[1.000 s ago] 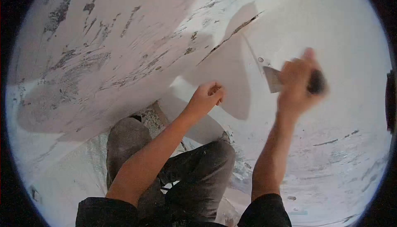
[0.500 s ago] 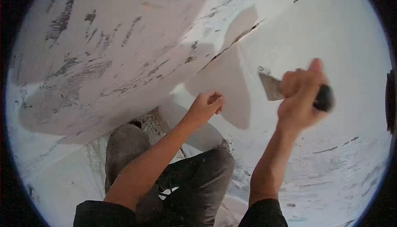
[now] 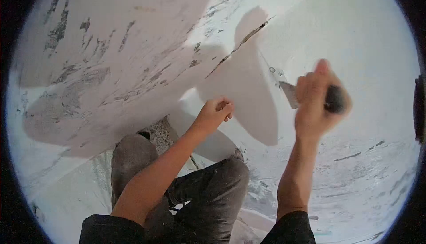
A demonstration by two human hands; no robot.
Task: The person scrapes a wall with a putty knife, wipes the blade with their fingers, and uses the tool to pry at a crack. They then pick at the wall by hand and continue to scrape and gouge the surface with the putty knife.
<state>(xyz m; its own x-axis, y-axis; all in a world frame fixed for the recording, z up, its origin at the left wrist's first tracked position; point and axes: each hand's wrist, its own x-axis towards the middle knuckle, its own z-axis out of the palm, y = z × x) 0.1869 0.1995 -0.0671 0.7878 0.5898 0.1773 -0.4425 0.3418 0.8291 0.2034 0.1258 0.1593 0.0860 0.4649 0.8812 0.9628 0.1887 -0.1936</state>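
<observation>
My right hand is wrapped round the dark handle of a putty knife, thumb pointing up. Its metal blade sticks out to the left, close to the white plastered wall; whether it touches cannot be told. Partly hidden by the fingers, the blade shows only its outer end. My left hand hangs in front of my knees, fingers loosely curled in, and nothing shows in it. A small round mark lies on the plaster just above the blade.
A dark, jagged crack runs along the corner between the two plastered surfaces. The left surface carries grey scuffs and bare patches. My bent knees are close below the hands. Shadows of my arms fall across the plaster.
My right hand has moved slightly left and up with the putty knife, and its blade has turned to look narrower. The left hand, still curled, sits slightly further left as the view shifts.
</observation>
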